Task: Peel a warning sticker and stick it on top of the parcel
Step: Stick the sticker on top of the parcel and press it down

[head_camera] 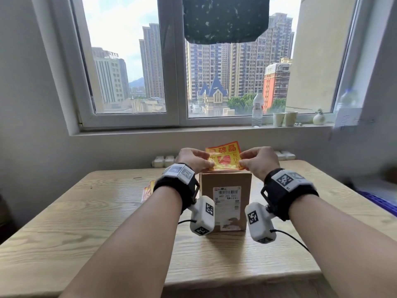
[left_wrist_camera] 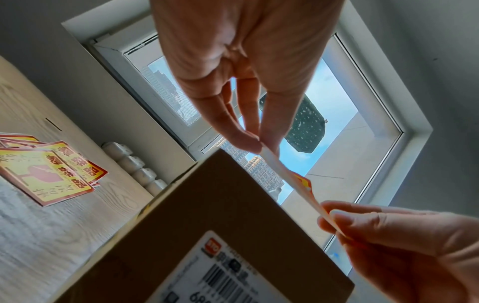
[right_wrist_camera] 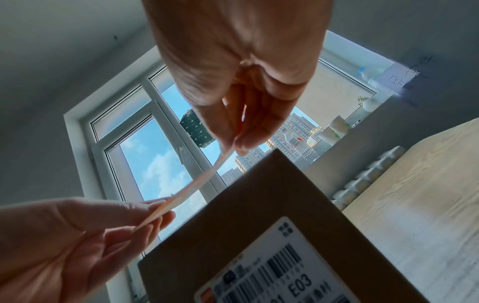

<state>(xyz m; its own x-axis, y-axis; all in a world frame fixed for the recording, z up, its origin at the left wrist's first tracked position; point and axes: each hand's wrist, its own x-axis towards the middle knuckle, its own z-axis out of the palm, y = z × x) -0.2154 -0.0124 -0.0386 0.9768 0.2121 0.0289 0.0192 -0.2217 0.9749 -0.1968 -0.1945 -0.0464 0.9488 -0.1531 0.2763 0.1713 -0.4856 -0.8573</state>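
A red and yellow warning sticker (head_camera: 224, 157) is stretched between both hands just above the top of the brown cardboard parcel (head_camera: 225, 181), which stands upright on the wooden table (head_camera: 86, 222) with a white shipping label facing me. My left hand (head_camera: 209, 163) pinches the sticker's left edge. My right hand (head_camera: 241, 161) pinches its right edge. In the left wrist view the sticker (left_wrist_camera: 293, 180) shows edge-on as a thin strip between my left hand (left_wrist_camera: 261, 146) and my right hand (left_wrist_camera: 329, 217), over the parcel (left_wrist_camera: 220, 205). The right wrist view shows the same sticker (right_wrist_camera: 197, 184), my right hand (right_wrist_camera: 234, 146), and the parcel (right_wrist_camera: 259, 205).
A pile of more warning stickers (head_camera: 148, 189) lies on the table left of the parcel, also plain in the left wrist view as stickers (left_wrist_camera: 49, 174). A white power strip (head_camera: 163, 161) sits behind the table. A bottle (head_camera: 257, 108) and cups (head_camera: 284, 118) stand on the windowsill.
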